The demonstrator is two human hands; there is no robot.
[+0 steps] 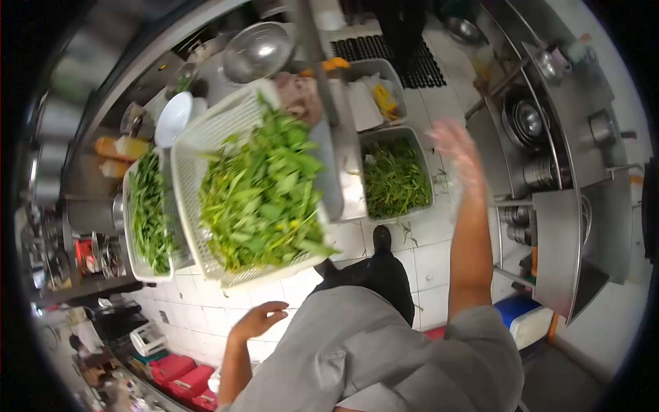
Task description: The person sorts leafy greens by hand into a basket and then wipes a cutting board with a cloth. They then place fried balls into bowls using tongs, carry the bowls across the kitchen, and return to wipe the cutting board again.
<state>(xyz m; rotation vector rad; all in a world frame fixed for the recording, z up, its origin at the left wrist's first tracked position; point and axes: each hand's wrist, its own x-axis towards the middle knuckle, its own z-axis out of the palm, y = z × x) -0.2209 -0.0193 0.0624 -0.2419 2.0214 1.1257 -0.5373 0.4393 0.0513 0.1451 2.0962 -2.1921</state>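
My left hand is held low beside my body, below the big white basket, fingers apart and a little curled, holding nothing. My right hand is raised with its fingers spread and nothing visible in it; it is blurred and seems to wear a clear glove. The white perforated basket is heaped with leafy greens. Left of it stands a second white basket of greens. On the floor, left of my right hand, a grey tub holds more cut greens.
A steel colander and white bowl lie on the counter behind the basket. Steel shelves with pots line the right side. A blue cooler stands behind my right arm. Part of a person shows at the top.
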